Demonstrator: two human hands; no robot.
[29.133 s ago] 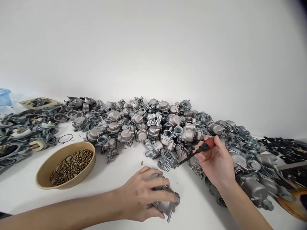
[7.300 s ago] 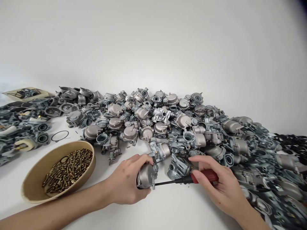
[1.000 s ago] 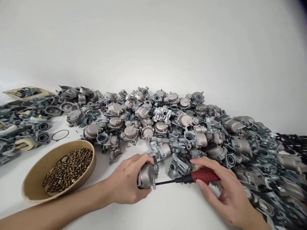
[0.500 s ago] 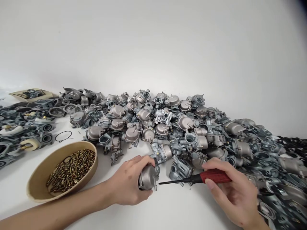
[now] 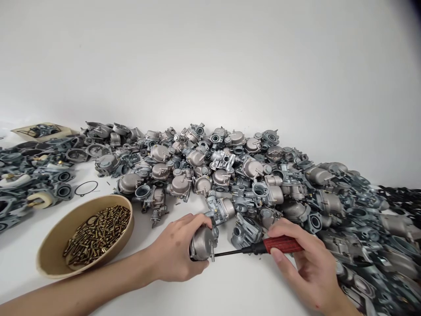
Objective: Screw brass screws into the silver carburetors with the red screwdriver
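Note:
My left hand [image 5: 176, 250] is wrapped round a grey metal carburetor [image 5: 202, 244], its rounded bowl facing right and its far side hidden by my fingers. My right hand [image 5: 304, 263] grips the red handle of a screwdriver [image 5: 283, 244] between thumb and fingers. The black shaft points left, and its tip is at the carburetor's right side, beside the small pipe. Whether the tip sits in a screw cannot be made out. Just behind the shaft lies another carburetor [image 5: 246, 230] on the white table [image 5: 230, 285].
A tan bowl [image 5: 46, 245] full of brass-coloured screws [image 5: 98, 235] stands at the left, by my forearm. A large heap of carburetors [image 5: 197, 158] stretches across the back and right. Opened parts [image 5: 42, 175], a thin black ring [image 5: 86, 188] and a small box [image 5: 62, 131] lie at the left.
My right hand has moved left with the screwdriver, bringing its tip from just short of the carburetor up to its side. My left hand holds the carburetor in the same place.

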